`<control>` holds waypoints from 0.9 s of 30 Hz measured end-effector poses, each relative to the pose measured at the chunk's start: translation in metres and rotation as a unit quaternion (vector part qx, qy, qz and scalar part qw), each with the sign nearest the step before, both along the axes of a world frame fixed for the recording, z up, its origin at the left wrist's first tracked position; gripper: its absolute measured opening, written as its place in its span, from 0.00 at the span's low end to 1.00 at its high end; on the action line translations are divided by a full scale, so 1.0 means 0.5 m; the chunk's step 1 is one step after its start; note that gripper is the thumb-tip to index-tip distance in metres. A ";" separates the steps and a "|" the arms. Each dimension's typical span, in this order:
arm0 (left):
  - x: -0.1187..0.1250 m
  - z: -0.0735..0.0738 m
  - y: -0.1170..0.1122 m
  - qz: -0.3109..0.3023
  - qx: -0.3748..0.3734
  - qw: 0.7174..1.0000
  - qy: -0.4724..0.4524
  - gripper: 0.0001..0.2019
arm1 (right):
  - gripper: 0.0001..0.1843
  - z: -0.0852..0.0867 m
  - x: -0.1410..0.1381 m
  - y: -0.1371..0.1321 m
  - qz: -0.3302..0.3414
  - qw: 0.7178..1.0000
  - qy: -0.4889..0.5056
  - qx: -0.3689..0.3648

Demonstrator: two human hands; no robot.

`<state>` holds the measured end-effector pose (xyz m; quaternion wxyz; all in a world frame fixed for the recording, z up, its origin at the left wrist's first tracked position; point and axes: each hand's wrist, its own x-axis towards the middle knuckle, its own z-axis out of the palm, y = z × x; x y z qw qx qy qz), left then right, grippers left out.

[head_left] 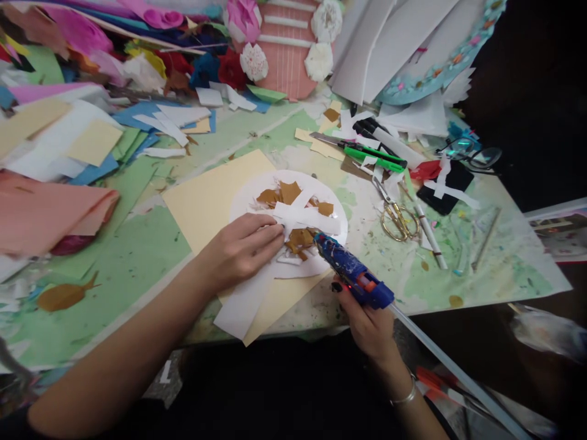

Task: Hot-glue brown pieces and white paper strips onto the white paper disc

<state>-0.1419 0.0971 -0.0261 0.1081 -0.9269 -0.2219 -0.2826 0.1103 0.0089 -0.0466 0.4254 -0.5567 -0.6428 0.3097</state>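
Left hand (243, 250): palm down, fingers loosely extended, tips pressing on a white paper strip (298, 215), gripping nothing.
Right hand (369, 324): clenched around a blue glue gun (355, 278).
Nozzle: touches brown paper scraps (299, 238), just beside the left fingertips.
White disc (257, 195): under the scraps and strip, lying on a cream sheet (206, 195).
Right of the disc: gold-handled scissors (398, 219), green cutter (373, 160).
Table (137, 256): green, paint-flecked.
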 end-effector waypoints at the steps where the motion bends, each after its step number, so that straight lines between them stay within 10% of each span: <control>1: -0.001 0.001 -0.001 0.002 0.004 1.000 0.006 0.07 | 0.05 0.000 0.000 0.000 0.001 1.000 -0.001 -0.001; 27: 0.009 0.001 -0.029 0.018 0.029 0.999 -0.026 0.09 | 0.02 -0.012 0.011 -0.005 0.030 0.997 0.065 0.002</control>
